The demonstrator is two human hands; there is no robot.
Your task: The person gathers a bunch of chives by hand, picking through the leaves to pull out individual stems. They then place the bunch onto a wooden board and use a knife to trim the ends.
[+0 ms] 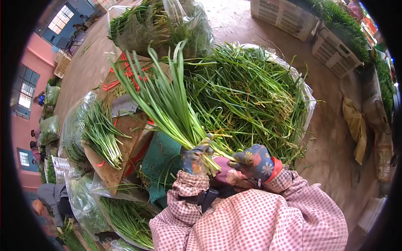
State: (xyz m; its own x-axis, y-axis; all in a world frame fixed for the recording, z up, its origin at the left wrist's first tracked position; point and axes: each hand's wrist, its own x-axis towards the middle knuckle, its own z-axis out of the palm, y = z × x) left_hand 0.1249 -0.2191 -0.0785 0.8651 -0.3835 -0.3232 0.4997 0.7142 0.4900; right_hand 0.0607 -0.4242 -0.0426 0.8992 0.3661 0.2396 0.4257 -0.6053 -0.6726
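Observation:
My left hand (195,159), in a patterned glove, is closed round the pale stem ends of a bunch of garlic chives (169,100). The long green leaves fan up and to the left. My gloved right hand (253,161) is just to the right, its fingertips pinching a few thin chive stalks (221,150). Beyond both hands lies a large heap of loose chives (247,96) on a plastic sheet. At the left, a neat chive bundle (102,136) rests on a wooden board (125,125), with a wide metal blade (123,105) and red ties (115,81) by it.
Clear plastic bags of chives (163,29) stand at the far side and along the left. White crates (337,50) with greens line the right. A brown sack (354,129) lies on the floor. A person (54,201) bends over at the lower left.

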